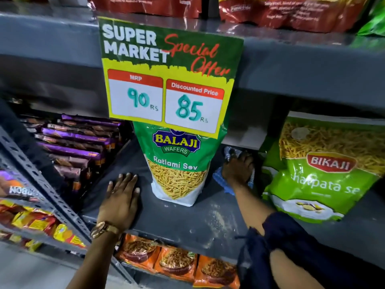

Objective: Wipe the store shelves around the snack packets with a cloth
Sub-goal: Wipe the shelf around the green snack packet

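Note:
A green Balaji Ratlami Sev packet [177, 163] stands upright on the grey shelf [187, 222]. My left hand [120, 197] lies flat on the shelf just left of it, fingers spread, holding nothing. My right hand [238, 168] presses a blue checked cloth [220, 180] onto the shelf deep between the Balaji packet and a light green Bikaji sev packet [316, 174] on the right. Pale dust specks lie on the shelf in front of the packets.
A special offer price card [166, 76] hangs from the upper shelf edge over the Balaji packet. Purple biscuit packs [77, 138] fill the left bay behind a perforated upright [41, 180]. Orange snack packets [177, 263] sit on the shelf below, red packets above.

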